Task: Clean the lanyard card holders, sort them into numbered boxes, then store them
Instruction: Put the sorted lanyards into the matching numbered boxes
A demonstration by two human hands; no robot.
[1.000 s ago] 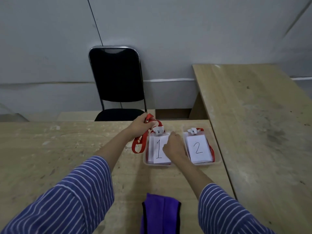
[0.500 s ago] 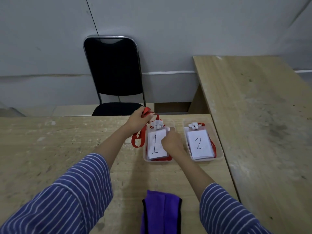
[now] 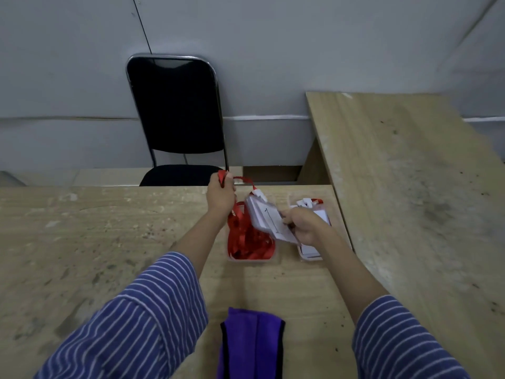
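Two clear plastic boxes stand side by side near the table's far right edge. The left box holds a heap of red lanyards. My right hand grips a stack of card holders marked "1", tilted up over that box. My left hand is closed on a red lanyard strap that runs to the stack's white clip. The right box holds card holders with white clips; my right hand hides most of it.
A folded purple cloth lies at the near edge between my arms. A black chair stands behind the table against the grey wall. A second wooden table adjoins on the right.
My right hand has lifted the "1" stack up out of the left box and tilted it, uncovering the red lanyards beneath. My left hand has pulled the strap up and back.
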